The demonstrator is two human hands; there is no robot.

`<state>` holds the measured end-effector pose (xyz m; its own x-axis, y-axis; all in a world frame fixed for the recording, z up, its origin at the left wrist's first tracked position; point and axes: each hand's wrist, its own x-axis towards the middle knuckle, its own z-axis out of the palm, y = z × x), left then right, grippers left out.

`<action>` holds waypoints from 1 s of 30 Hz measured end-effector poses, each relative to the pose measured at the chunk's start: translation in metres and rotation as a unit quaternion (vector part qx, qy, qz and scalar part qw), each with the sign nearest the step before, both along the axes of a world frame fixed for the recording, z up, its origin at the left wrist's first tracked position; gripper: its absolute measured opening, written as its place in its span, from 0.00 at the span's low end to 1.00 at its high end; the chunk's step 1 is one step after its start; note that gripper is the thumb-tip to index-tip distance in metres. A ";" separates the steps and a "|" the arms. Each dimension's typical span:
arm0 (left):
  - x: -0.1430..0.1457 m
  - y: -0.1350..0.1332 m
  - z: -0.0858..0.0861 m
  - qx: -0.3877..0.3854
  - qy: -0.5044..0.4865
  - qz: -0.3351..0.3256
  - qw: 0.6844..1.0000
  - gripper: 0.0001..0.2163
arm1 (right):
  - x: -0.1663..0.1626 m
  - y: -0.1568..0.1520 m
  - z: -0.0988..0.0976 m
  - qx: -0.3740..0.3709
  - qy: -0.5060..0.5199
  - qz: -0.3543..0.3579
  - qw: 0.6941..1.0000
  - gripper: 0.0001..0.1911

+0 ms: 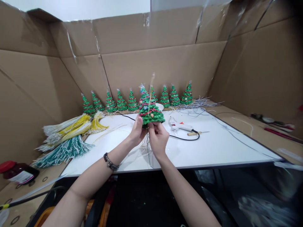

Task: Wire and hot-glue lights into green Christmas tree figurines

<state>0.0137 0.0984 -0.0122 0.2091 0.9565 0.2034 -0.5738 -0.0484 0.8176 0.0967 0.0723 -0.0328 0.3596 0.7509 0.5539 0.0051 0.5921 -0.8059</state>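
Note:
A small green Christmas tree (150,111) with red trim and little beads is held up above the white board (213,148). My left hand (137,130) grips its base from the left, fingers closed. My right hand (158,137) pinches the underside from the right, where thin wires hang down. A thin yellow strand sticks up from the tree's top.
A row of several small green trees (132,101) lines the cardboard back wall. Bundles of yellow and green-white strands (68,132) lie at the left. A white glue gun (181,126) with a black cord rests right of my hands. A dark jar with a red lid (17,171) sits far left.

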 end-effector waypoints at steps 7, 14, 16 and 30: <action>-0.001 -0.001 0.010 0.016 -0.003 0.022 1.000 0.37 | 0.022 -0.013 -0.012 0.007 -0.142 -0.062 0.988 0.13; -0.009 0.009 0.013 0.043 -0.018 0.060 0.997 0.34 | 0.057 -0.025 -0.026 0.010 -0.356 -0.229 0.906 0.13; -0.009 0.010 0.011 0.049 -0.018 0.057 0.997 0.35 | 0.063 -0.025 -0.028 0.008 -0.398 -0.225 0.889 0.13; -0.008 0.009 -0.004 0.006 -0.021 -0.036 0.999 0.45 | 0.112 -0.022 -0.037 -0.009 -0.450 -0.067 0.891 0.13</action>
